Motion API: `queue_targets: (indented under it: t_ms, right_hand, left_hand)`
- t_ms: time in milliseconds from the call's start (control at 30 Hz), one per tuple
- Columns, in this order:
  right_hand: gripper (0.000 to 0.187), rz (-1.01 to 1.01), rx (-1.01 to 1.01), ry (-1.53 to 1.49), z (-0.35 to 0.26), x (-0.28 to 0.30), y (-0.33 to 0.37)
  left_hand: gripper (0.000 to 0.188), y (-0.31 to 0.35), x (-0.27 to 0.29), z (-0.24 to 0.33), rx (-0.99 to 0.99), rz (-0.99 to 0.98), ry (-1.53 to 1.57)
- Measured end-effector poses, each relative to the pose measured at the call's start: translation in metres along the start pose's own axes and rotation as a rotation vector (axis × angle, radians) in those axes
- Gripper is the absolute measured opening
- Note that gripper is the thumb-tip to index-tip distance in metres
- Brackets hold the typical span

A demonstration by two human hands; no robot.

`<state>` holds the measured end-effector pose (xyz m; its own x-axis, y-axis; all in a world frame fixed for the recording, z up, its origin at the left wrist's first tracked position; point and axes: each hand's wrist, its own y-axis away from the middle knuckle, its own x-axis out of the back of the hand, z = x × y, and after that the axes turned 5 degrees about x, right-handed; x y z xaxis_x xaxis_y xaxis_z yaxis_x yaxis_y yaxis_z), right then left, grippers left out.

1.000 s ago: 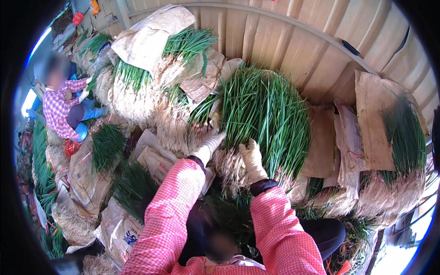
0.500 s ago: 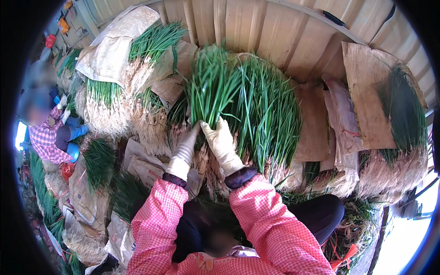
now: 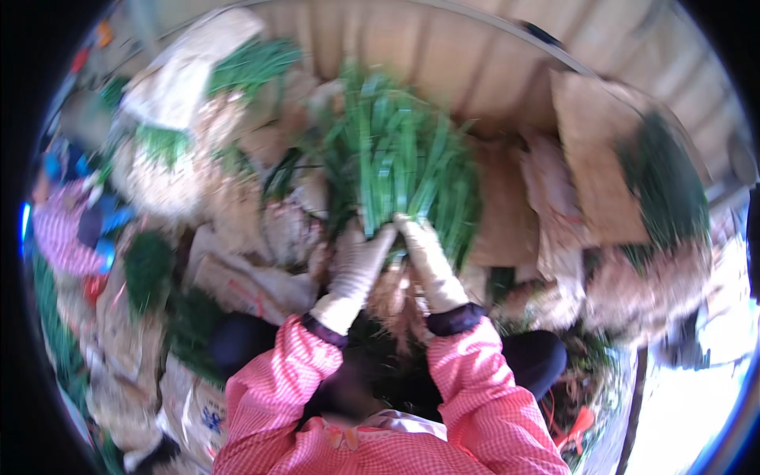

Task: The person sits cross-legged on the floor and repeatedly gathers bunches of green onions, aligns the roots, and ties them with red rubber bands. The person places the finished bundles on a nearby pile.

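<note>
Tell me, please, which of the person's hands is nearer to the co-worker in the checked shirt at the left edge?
The left hand. It grips the bunch of green onions on the side towards the co-worker; the right hand grips the same bunch on the far side, farther away.

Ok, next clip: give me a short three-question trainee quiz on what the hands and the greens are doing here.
1. True or false: both gloved hands, the left hand and the right hand, grip the same bunch of green onions.
2. Multiple choice: which end of the bunch points away from the person? A) the green leaves B) the pale roots C) cannot tell
3. Fill in: the person's sleeves are pink and ____ checked.

Key: 1 true; 2 A; 3 white
</note>
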<state>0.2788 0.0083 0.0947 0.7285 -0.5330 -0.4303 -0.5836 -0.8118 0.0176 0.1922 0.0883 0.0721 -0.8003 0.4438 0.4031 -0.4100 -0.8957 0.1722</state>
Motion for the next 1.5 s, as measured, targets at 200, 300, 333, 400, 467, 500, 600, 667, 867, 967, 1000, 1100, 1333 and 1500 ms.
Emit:
queue_targets:
  t_ms: [200, 300, 333, 400, 467, 500, 600, 667, 867, 967, 1000, 1100, 1333, 1500]
  right_hand:
    - [0.051, -0.172, 0.017, -0.155, 0.035, 0.039, -0.018]
    - [0.046, -0.284, -0.006, -0.054, 0.018, 0.062, -0.026]
    - [0.045, -0.257, -0.06, -0.041, 0.005, 0.059, -0.024]
    - [0.046, -0.226, -0.086, -0.253, -0.011, 0.049, -0.02]
    - [0.049, -0.22, -0.113, -0.307, -0.012, 0.057, -0.026]
    - [0.05, -0.193, -0.116, -0.304, -0.005, 0.058, -0.031]
    - [0.054, -0.118, -0.206, -0.039, 0.016, 0.066, -0.033]
    - [0.055, -0.135, -0.271, 0.222, 0.01, 0.07, -0.029]
    - [0.033, 0.132, -0.295, 0.021, 0.081, 0.116, -0.04]
    - [0.037, -0.028, -0.344, 0.022, 0.078, 0.108, -0.035]
    - [0.039, -0.107, -0.307, 0.079, 0.077, 0.104, -0.03]
    - [0.043, -0.163, -0.388, 0.215, 0.107, 0.123, -0.056]
    - [0.059, -0.002, -0.13, 0.658, 0.129, 0.143, -0.059]
    - [0.024, 0.176, -0.084, 0.309, 0.062, 0.13, -0.011]
  left_hand:
    - [0.034, 0.0, -0.016, -0.003, -0.273, -0.168, 0.46]
    - [0.036, 0.021, -0.013, 0.033, -0.332, -0.139, 0.335]
    - [0.043, 0.022, -0.011, 0.038, -0.317, -0.206, 0.431]
    - [0.053, 0.038, -0.01, 0.057, -0.234, -0.148, 0.496]
    - [0.059, 0.033, -0.016, 0.055, -0.217, -0.177, 0.486]
    - [0.058, 0.033, -0.02, 0.055, -0.208, -0.184, 0.569]
    - [0.051, 0.009, -0.02, 0.02, -0.04, -0.229, 0.45]
    - [0.053, -0.008, -0.03, -0.031, -0.191, -0.164, 0.236]
    - [0.061, -0.026, -0.04, -0.12, 0.261, -0.148, 0.318]
    - [0.053, -0.015, -0.031, -0.125, 0.336, -0.182, 0.488]
    - [0.05, -0.011, -0.031, -0.13, 0.269, -0.211, 0.568]
    - [0.047, -0.01, -0.024, -0.126, 0.22, -0.139, 0.472]
    - [0.031, -0.009, -0.01, -0.138, 0.273, -0.098, 0.502]
    - [0.043, -0.011, -0.022, -0.188, -0.087, 0.086, 0.603]
